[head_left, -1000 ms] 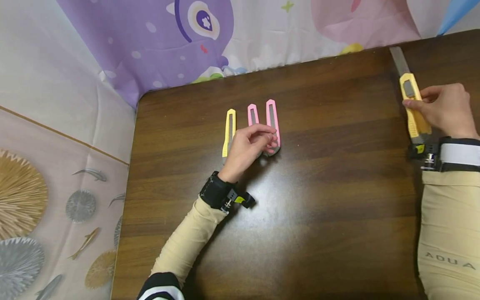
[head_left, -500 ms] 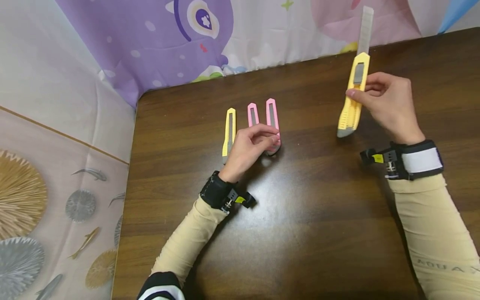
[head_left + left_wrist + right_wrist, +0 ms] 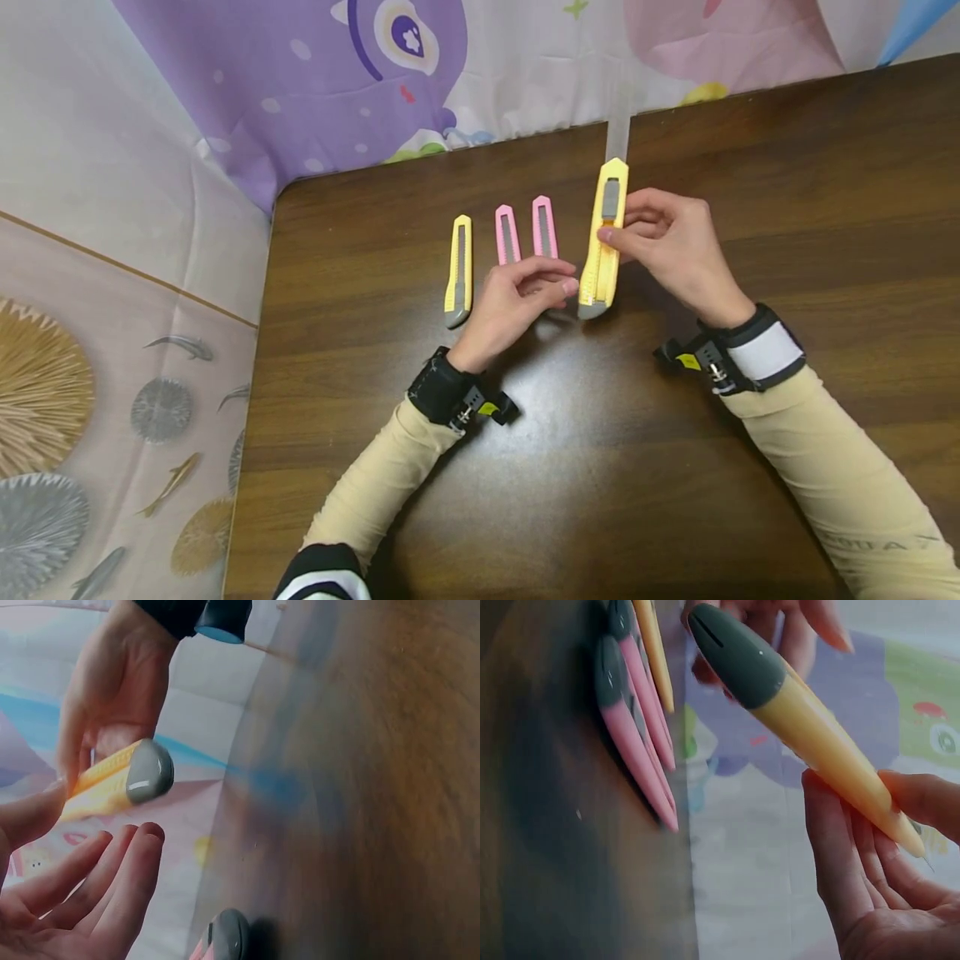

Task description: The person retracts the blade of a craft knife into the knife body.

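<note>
My right hand (image 3: 678, 250) pinches a yellow utility knife (image 3: 602, 254) between thumb and fingers, its grey end toward me and a long bare blade (image 3: 618, 137) pointing away. In the right wrist view the knife's grey end cap (image 3: 739, 660) points toward the other hand. My left hand (image 3: 510, 304) is just left of that end, fingers loosely bent with nothing in them. The left wrist view has its thumb and fingers spread apart around the cap (image 3: 150, 774). Beyond the left hand lie two pink utility knives (image 3: 507, 233), partly hidden by it.
Left of the pink knives, another yellow utility knife (image 3: 459, 275) lies on the brown wooden table (image 3: 645, 467), blade in. A printed curtain (image 3: 525, 67) hangs along the table's far edge, and a patterned cloth (image 3: 127, 333) covers the left side.
My right hand has carried the yellow knife from the far right leftward to beside my left hand. The left hand has shifted slightly right and uncovered the grey end of the other yellow knife.
</note>
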Demonstrator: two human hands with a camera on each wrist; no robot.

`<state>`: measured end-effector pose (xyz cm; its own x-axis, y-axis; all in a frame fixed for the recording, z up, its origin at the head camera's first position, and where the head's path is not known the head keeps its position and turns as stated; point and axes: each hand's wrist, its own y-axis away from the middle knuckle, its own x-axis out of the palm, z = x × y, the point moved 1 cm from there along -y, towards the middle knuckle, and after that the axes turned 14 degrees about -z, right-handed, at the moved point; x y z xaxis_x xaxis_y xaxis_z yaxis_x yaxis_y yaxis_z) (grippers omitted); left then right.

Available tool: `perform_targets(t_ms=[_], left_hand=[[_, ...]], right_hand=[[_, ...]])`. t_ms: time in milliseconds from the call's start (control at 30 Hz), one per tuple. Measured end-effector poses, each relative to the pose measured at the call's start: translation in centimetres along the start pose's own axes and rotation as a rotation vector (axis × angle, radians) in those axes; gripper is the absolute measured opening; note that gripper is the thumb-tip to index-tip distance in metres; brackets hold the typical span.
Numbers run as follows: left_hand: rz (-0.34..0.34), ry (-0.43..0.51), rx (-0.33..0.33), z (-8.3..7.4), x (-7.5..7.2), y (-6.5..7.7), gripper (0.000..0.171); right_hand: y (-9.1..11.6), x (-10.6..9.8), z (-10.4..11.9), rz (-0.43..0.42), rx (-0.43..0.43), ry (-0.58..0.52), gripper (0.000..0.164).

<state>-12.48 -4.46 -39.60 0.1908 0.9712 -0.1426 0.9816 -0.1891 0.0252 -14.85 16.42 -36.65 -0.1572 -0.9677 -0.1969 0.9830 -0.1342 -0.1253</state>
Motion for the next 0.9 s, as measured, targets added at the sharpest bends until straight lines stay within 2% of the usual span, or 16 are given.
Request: perform_targets(t_ms=[267,500,767,900], left_hand=[[0.078,-0.088,-0.015,0.2,1.0,0.4,0.029],[0.131,0.047,-0.049,0.5,1.4,0.6,0.025],[0.141,-0.021,-0.034,0.7,1.7,0.8,0.023],[0.103,-0.076,-0.017,0.8,1.8,0.8,0.023]], right_hand=[[0.6,0.8,0.2,0.000,-0.020,-0.029,0.024],[0.7,1.0,0.6,-0.013,-0.027,0.052,0.027],[0.8,0.9,0.8,-0.036,-0.038,0.066,0.027],[0.8,0.6,0.9,-0.052,-0.064,0.073,0.030]])
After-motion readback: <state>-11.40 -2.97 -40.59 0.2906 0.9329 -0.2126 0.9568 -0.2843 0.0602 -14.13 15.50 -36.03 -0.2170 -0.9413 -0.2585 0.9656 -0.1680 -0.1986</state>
